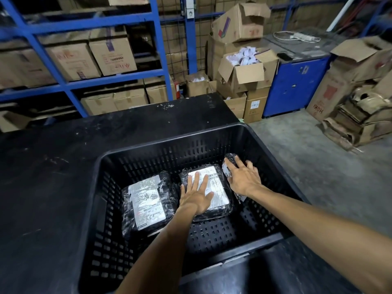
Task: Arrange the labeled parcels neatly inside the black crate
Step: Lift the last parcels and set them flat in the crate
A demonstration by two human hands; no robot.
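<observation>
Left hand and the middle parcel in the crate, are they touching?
Touching. The head view shows the left hand lying flat, fingers spread, on the middle parcel, covering part of its white label.

Both bare forearms reach forward and down, the left one coming up from the bottom middle of the view, the right one slanting in from the lower right corner. The left hand lies palm down and flat, its fingers straight and slightly spread, pointing away from the body, the wrist in line with the forearm. The right hand is also palm down, fingers fanned wide and a little curved, the thumb stretched out toward the left hand. The right wrist bends slightly inward. The two hands sit near each other, side by side but not touching, neither one closed around anything.
</observation>
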